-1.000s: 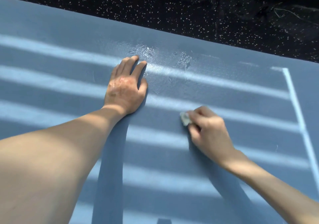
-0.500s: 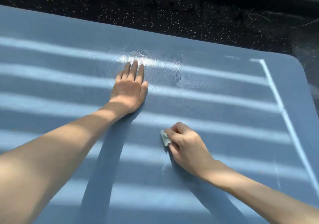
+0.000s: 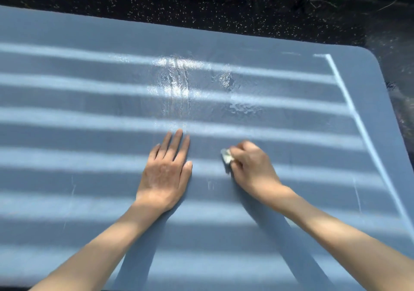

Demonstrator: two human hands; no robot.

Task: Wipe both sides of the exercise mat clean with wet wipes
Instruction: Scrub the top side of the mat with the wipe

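Note:
A blue exercise mat (image 3: 67, 102) fills most of the view, striped with bands of sunlight. My left hand (image 3: 167, 172) lies flat on it, fingers straight and close together. To its right my right hand (image 3: 251, 167) grips a small crumpled white wet wipe (image 3: 226, 156) and presses it onto the mat. Only the wipe's left end shows past my fingers. Shiny wet streaks (image 3: 177, 82) glisten on the mat beyond both hands.
Dark speckled rubber floor (image 3: 201, 6) runs along the mat's far edge and round its rounded right corner. A pale printed line (image 3: 349, 102) borders the mat near its right end. A few faint scuff marks show on the near part.
Both hands have slid back toward me across the mat, leaving the wet patch farther ahead. The right hand keeps the wipe. More of the mat's right corner has come into view.

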